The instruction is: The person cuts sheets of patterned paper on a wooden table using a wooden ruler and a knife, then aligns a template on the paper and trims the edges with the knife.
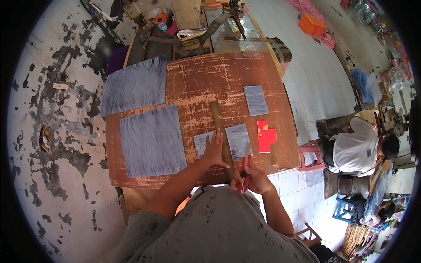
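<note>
My left hand (213,151) lies with fingers spread on a long brown straightedge (218,116), pressing it over a small grey-blue marbled sheet (239,139) that shows on both sides of it. My right hand (255,179) is closed on a red-and-black hand tool (244,173) with a pale tip, beside the straightedge's near end. Whether the tool is scissors or a cutter I cannot tell. Right of the sheet lies a notched red card template (266,136). Beyond it rests a small grey-blue rectangle (256,100).
Two large grey-blue sheets, one nearer (153,141) and one farther (135,84), lie on the left of the worn brown table (197,79). A metal machine (206,35) stands beyond the far edge. At right, another person (356,147) sits by a red stool (310,155).
</note>
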Motion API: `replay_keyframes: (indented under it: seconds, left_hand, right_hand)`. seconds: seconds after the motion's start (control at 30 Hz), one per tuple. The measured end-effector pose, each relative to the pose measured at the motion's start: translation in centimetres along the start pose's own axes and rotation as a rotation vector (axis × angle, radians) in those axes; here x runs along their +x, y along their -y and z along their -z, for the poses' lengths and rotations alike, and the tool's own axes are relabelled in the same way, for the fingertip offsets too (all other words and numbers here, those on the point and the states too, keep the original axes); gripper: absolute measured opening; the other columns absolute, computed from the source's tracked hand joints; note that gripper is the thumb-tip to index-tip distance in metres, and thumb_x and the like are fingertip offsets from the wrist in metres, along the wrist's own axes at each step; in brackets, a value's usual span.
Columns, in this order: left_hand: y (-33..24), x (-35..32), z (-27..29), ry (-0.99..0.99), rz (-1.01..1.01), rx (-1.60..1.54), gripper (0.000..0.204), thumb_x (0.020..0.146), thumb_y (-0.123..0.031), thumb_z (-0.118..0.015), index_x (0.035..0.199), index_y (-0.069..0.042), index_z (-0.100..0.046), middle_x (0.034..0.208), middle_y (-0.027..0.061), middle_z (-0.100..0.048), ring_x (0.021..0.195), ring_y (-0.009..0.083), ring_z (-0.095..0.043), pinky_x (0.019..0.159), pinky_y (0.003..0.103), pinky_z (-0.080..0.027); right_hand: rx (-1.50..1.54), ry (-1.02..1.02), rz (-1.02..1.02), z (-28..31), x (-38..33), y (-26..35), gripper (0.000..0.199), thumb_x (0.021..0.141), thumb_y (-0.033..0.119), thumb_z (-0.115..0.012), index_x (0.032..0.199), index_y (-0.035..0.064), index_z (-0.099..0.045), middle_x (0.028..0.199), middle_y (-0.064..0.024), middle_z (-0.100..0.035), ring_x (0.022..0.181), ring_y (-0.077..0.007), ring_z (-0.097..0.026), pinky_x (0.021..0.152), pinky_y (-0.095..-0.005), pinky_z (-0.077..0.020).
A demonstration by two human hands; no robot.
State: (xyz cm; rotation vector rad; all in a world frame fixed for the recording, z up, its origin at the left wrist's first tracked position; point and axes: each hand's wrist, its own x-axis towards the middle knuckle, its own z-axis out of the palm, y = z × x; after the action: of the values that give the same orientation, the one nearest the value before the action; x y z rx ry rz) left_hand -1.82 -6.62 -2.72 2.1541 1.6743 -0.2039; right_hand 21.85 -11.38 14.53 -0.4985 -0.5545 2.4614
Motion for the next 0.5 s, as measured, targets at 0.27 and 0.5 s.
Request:
replay_keyframes:
  seconds: [0.27,0.5]
  left_hand:
    - [-0.3,-0.5,0.1,-0.011,0.001,-0.009,0.178,0.040,-0.089,-0.084,0.164,0.014,-0.007,0.174,0.0325,0.005,0.163,0.0457,0.001,0.125,0.071,-0.014]
    - [-0.3,-0.4,0.4,-0.017,0.011,0.061,0.176,0.042,-0.092,-0.081,0.163,0.015,-0.009,0.173,0.0342,0.003,0.163,0.0464,-0.001,0.125,0.069,-0.016]
  right_hand:
    - [0.039,0.021,0.039,1.4,-0.7,-0.9,0.039,0.112,0.032,-0.055,0.147,0.0214,-0.043,0.096,-0.0055,-0.047,0.079,-0.0203,-0.053,0.084,-0.0459,-0.0527]
    - [0.050,-0.192,0.027,1.8,-0.1,0.3,0.041,0.110,0.044,-0.054,0.145,0.0244,-0.046,0.091,-0.0063,-0.051,0.077,-0.0218,-0.054,0.081,-0.0449,-0.0500]
